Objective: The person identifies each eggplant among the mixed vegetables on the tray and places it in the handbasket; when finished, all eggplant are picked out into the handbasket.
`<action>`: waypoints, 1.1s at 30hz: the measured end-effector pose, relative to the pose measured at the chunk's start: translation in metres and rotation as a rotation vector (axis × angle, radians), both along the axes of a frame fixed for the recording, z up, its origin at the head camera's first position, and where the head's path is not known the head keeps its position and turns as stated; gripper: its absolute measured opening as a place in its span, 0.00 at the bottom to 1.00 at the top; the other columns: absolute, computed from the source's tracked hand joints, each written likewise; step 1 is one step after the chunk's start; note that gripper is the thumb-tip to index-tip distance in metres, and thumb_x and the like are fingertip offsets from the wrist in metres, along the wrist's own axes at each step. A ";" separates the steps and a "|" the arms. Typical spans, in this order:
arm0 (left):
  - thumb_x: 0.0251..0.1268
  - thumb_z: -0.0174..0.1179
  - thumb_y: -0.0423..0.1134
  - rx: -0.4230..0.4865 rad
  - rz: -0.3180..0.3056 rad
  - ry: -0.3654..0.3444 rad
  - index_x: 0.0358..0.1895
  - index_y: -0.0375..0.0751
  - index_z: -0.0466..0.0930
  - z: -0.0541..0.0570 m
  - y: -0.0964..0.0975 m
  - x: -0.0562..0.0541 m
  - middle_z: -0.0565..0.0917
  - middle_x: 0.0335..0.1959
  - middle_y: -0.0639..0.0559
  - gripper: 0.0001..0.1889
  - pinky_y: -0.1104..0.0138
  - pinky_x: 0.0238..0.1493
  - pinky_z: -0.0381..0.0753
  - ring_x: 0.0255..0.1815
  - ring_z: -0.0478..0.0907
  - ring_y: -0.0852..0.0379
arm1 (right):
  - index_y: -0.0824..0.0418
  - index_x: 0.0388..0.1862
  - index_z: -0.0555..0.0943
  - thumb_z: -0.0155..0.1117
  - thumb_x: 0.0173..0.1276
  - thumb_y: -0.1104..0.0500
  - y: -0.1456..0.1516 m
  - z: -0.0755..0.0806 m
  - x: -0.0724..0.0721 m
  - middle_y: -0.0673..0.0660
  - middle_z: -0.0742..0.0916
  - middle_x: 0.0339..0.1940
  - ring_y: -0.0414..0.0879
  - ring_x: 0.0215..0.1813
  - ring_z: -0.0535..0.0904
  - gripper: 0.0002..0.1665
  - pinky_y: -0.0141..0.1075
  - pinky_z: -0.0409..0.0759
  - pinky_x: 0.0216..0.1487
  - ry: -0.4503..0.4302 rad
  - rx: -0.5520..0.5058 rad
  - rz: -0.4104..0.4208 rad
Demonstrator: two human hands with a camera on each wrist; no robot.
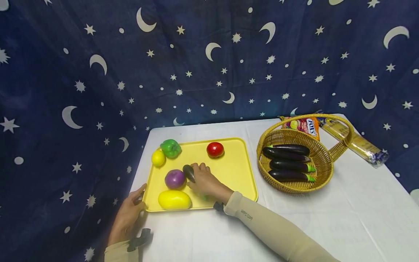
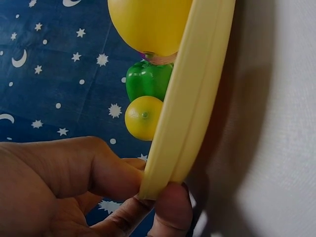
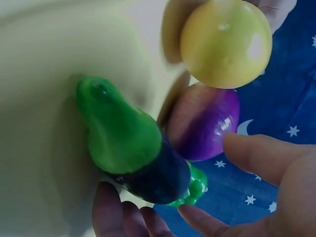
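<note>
My left hand (image 1: 129, 214) pinches the front left corner of a yellow tray (image 1: 234, 171); in the left wrist view, thumb and fingers meet at the tray's rim (image 2: 185, 108). Over the tray, my right hand (image 1: 207, 182) reaches around an eggplant (image 1: 189, 173) with a green cap. In the right wrist view, fingertips lie right along the eggplant (image 3: 148, 163), while the thumb stands apart from it. Beside the eggplant sits a purple round vegetable (image 1: 175, 179). A long yellow fruit (image 1: 174, 200) lies at the tray's front edge.
A green bell pepper (image 1: 170, 148) and a lemon (image 1: 158, 158) sit at the tray's back left, a red round fruit (image 1: 215, 149) at the back. On the right, a wicker basket (image 1: 327, 156) holds several eggplants (image 1: 291, 164). Behind it lie a candy bag (image 1: 304, 126) and a long packet (image 1: 355, 143).
</note>
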State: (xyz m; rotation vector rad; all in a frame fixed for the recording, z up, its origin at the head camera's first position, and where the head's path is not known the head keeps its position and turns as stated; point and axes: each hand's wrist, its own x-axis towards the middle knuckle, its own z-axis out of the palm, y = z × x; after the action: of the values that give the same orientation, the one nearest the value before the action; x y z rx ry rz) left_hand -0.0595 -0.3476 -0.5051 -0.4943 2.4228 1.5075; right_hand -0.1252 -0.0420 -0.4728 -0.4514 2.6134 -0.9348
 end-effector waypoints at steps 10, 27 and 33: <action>0.63 0.50 0.18 -0.003 -0.001 0.001 0.87 0.51 0.56 -0.001 0.000 0.000 0.54 0.86 0.32 0.47 0.44 0.79 0.69 0.83 0.61 0.29 | 0.57 0.82 0.61 0.67 0.73 0.57 -0.003 -0.009 0.000 0.64 0.77 0.57 0.52 0.49 0.74 0.43 0.40 0.78 0.45 0.033 0.028 0.010; 0.65 0.50 0.19 0.003 -0.021 -0.011 0.87 0.51 0.55 0.002 0.000 0.000 0.51 0.87 0.32 0.46 0.37 0.82 0.62 0.84 0.57 0.27 | 0.53 0.84 0.59 0.63 0.73 0.59 0.016 -0.005 -0.006 0.61 0.78 0.56 0.51 0.46 0.75 0.43 0.39 0.76 0.43 0.002 0.014 0.007; 0.67 0.50 0.20 0.021 -0.045 0.002 0.87 0.50 0.53 0.003 -0.002 0.001 0.50 0.87 0.32 0.45 0.39 0.82 0.63 0.84 0.58 0.27 | 0.50 0.82 0.62 0.66 0.72 0.60 0.029 0.001 -0.007 0.60 0.78 0.55 0.51 0.47 0.76 0.42 0.39 0.77 0.42 0.004 -0.007 -0.008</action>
State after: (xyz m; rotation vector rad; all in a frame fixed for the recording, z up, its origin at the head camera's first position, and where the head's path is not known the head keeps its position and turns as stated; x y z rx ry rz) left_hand -0.0584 -0.3496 -0.5026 -0.4308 2.4003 1.5139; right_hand -0.1321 -0.0127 -0.4715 -0.4458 2.6185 -0.9467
